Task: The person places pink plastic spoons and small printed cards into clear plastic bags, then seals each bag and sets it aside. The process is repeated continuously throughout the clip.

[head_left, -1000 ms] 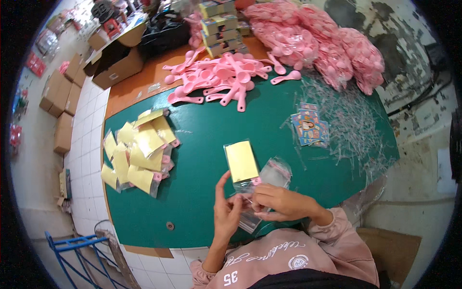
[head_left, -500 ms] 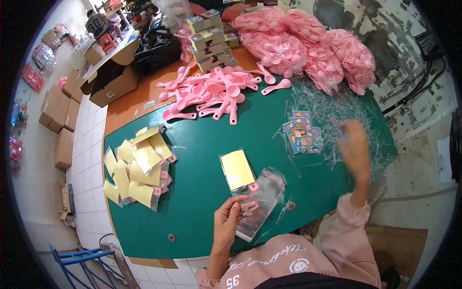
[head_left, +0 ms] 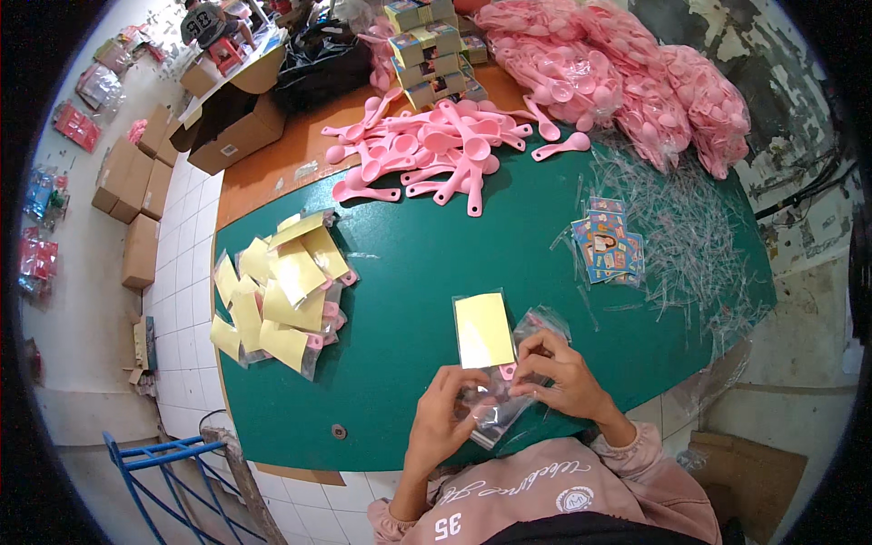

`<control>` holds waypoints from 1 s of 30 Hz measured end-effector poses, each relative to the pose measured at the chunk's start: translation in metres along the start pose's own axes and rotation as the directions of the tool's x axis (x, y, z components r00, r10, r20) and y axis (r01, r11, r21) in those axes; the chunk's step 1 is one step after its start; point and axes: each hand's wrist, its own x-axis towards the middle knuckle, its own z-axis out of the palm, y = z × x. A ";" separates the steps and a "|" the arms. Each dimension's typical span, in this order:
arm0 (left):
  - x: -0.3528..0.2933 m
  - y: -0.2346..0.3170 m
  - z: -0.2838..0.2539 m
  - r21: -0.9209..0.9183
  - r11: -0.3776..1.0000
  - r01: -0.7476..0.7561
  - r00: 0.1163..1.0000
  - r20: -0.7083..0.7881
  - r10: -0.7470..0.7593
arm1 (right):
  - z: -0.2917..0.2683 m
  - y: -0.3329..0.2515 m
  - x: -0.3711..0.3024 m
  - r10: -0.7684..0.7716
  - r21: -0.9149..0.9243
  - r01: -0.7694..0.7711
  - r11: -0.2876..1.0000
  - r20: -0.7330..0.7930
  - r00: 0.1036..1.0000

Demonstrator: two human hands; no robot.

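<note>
In front of me lies a clear plastic bag holding a pale yellow card [head_left: 484, 329] and a pink measuring spoon, whose handle end [head_left: 508, 371] shows below the card. My left hand [head_left: 442, 420] is closed on the bag's lower left part. From the other side my right hand [head_left: 565, 380] pinches the bag's edge, fingertips by the spoon's handle end. Much of the spoon is hidden by the hands and shiny film. Under and beside my right hand lie flat, empty clear bags [head_left: 545, 322].
At left sits a heap of filled bags with yellow cards [head_left: 298, 275]. Loose pink spoons [head_left: 422, 145] cover the far middle, with stacked cards [head_left: 427, 50] behind. Colourful cards [head_left: 607, 243] and clear plastic strips [head_left: 683, 238] lie right. Bagged spoons [head_left: 627, 77] fill the far right.
My right hand has come in from over the plastic strips to the bag, where it now grips the edge. My left hand stays on the bag. The view has shifted slightly.
</note>
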 end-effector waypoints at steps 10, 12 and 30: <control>-0.001 -0.010 0.006 -0.170 0.976 0.132 0.989 -0.044 -0.142 | 0.010 0.004 -0.009 0.325 0.362 -0.310 0.879 0.022 0.946; 0.000 -0.009 0.004 -0.090 0.983 0.161 0.987 -0.001 -0.161 | 0.017 0.007 -0.013 0.375 0.504 -0.340 0.794 0.033 0.926; -0.003 -0.013 0.022 -0.403 0.907 0.121 0.922 -0.294 -0.253 | 0.032 -0.007 -0.005 0.556 0.447 -0.456 0.770 -0.120 0.822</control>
